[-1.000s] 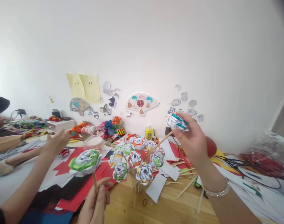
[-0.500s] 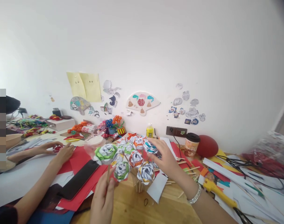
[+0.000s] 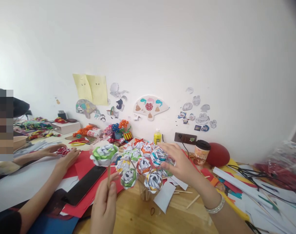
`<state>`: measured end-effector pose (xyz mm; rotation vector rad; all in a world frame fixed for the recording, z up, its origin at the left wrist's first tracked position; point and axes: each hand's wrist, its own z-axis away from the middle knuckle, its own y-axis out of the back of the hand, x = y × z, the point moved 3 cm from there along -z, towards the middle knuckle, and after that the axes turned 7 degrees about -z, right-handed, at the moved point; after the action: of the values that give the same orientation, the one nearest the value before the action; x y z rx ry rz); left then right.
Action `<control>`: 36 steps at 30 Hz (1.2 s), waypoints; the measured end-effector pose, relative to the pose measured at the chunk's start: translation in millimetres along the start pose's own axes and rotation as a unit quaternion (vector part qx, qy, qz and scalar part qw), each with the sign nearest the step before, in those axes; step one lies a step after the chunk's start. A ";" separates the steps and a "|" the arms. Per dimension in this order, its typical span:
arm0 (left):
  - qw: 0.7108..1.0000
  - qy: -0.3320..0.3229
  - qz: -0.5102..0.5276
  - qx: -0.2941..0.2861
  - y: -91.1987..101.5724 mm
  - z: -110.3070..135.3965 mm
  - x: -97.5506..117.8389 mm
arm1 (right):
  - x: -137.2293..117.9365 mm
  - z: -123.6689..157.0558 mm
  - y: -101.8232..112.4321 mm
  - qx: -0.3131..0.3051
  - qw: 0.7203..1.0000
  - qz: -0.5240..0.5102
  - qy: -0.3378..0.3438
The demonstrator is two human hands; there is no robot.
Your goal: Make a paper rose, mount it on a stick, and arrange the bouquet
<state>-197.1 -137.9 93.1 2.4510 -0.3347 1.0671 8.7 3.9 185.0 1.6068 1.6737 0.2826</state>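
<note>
Upright in my left hand (image 3: 104, 200) is the wooden stick of a green-and-white paper flower (image 3: 104, 154), pinched between thumb and fingers. To its right stands a bunch of paper flowers (image 3: 144, 165) in white with orange, green, yellow and blue edges, their sticks in a clear container (image 3: 145, 195). My right hand (image 3: 178, 162) is open at the bunch's right side, its fingers spread beside a blue-edged flower (image 3: 159, 156); whether they touch it I cannot tell. A white paper piece (image 3: 164, 196) lies in front of the container.
At the left, a co-worker's hands (image 3: 70, 159) handle a red-and-white item. A black phone-like slab (image 3: 86, 185) rests on red paper (image 3: 77, 206). Toward the right are a lidded paper cup (image 3: 201, 152), a red balloon (image 3: 218, 154), a yellow glue gun (image 3: 235, 206), loose sticks and black cables (image 3: 265, 175).
My left hand has drawn the green-edged flower left and slightly up, away from the bunch. My right hand has shifted a little to the right. The view has shifted slightly.
</note>
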 end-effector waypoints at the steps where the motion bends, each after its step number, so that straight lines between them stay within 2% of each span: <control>1: 1.000 -0.018 -0.016 -0.008 1.6 -3.6 2.0 | -3.7 -2.5 5.1 0.018 1.000 -0.017 -0.007; 3: 0.996 -0.066 -0.050 -0.015 4.7 -11.2 12.0 | -17.2 -9.5 13.8 0.036 0.996 -0.074 -0.013; 6: 0.984 -0.142 -0.104 -0.024 6.6 -21.6 41.9 | -50.4 -25.3 19.5 0.000 0.984 -0.177 0.008; 8: 0.975 -0.179 -0.127 -0.036 5.5 -27.1 64.7 | -72.3 -38.3 21.7 -0.007 0.982 -0.186 0.028; 11: 0.970 -0.211 -0.115 -0.037 3.7 -32.1 85.6 | -91.7 -58.0 28.8 0.038 0.986 -0.154 0.058; 13: 0.972 -0.204 -0.118 -0.022 3.1 -31.8 82.3 | -95.1 -69.1 37.8 0.075 0.984 -0.141 0.077; 16: 0.975 -0.167 -0.148 0.014 0.6 -23.5 55.7 | -94.6 -81.7 57.2 0.136 0.981 -0.096 0.102; 17: 0.975 -0.163 -0.153 0.006 -2.5 -19.0 45.1 | -94.7 -85.3 63.5 0.148 0.980 -0.077 0.110; 20: 0.974 -0.175 -0.141 -0.030 -14.1 -4.9 21.6 | -97.9 -95.0 74.5 0.139 0.981 -0.038 0.133; 22: 0.975 -0.181 -0.127 -0.026 -18.9 1.2 16.0 | -101.4 -100.3 74.7 0.122 0.981 -0.024 0.148; 25: 0.976 -0.188 -0.114 -0.007 -20.6 4.3 18.1 | -106.3 -105.8 62.7 0.066 0.982 0.003 0.179; 30: 0.976 -0.191 -0.106 -0.002 -19.9 5.1 22.2 | -105.3 -107.9 25.6 -0.054 0.975 0.029 0.212; 36: 0.978 -0.185 -0.094 -0.002 -22.6 9.0 18.7 | -83.4 -97.8 -18.7 -0.159 0.969 0.019 0.188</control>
<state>-170.0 -123.4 94.7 2.6095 -0.2106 0.5300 -78.4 -42.1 269.7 1.4027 1.7657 0.8766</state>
